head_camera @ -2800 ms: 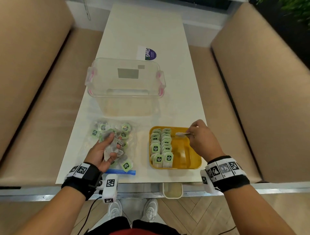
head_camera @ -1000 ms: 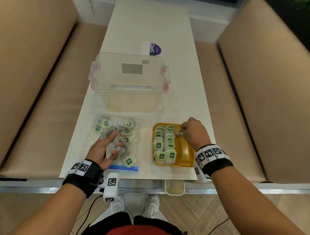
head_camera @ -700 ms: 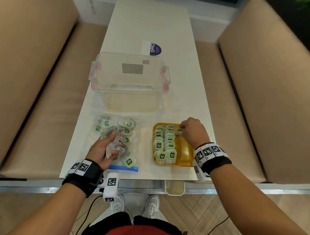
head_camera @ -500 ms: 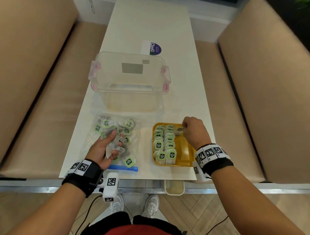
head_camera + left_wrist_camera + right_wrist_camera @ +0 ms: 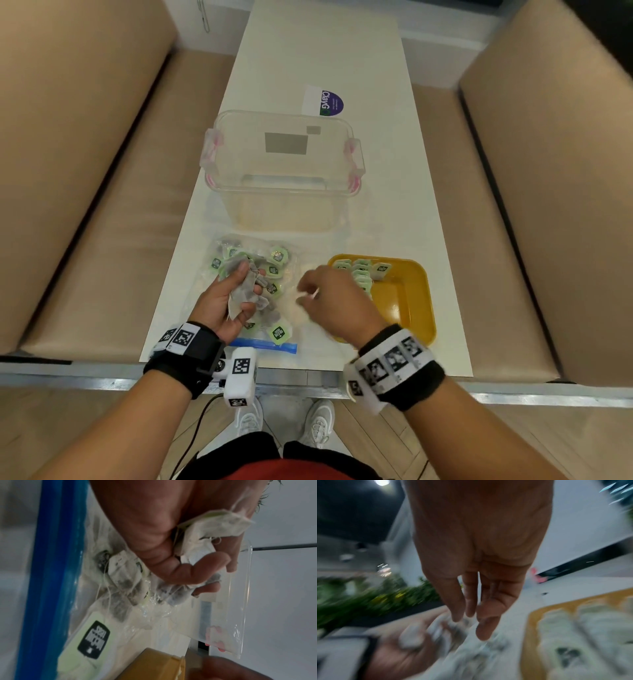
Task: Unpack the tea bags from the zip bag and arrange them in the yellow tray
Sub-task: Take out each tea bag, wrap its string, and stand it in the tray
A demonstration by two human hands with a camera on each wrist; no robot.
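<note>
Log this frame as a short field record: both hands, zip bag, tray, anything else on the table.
left hand: grips a bunch of tea bags above the zip bag
right hand: empty, fingers extended, between tray and left hand
yellow tray: rows of tea bags at its left side, right part bare
clear tub: beyond the zip bag, lidded

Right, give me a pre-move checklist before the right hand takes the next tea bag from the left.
1. Right hand free, fingers straight: ok.
2. Left hand grips a bunch of tea bags: ok.
3. Right hand close to the bunch: ok.
4. Yellow tray has bare space beside the rows: ok.
5. Strings in the bunch untangled: cannot tell.
6. Zip bag flat on the table, bags left inside: ok.
</note>
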